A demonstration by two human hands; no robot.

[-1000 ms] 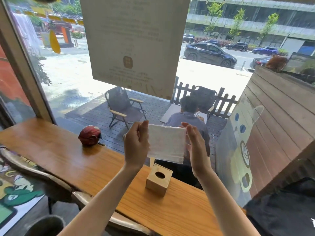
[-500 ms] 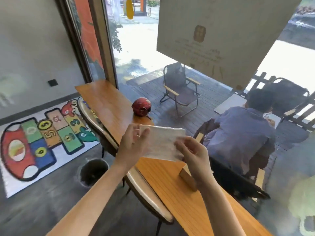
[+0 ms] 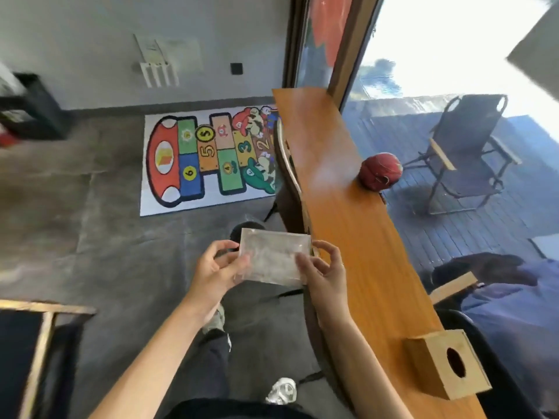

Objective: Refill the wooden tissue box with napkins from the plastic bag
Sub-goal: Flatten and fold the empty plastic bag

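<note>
Both hands, the left hand (image 3: 216, 272) and right hand (image 3: 325, 273), pinch the plastic bag (image 3: 273, 258) mid-frame, while the wooden tissue box (image 3: 447, 362) at lower right waits, so filling looks not yet started.

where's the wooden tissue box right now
In the head view the wooden tissue box stands at the lower right on the long wooden counter, by the window, to the right of both hands and untouched.
</note>
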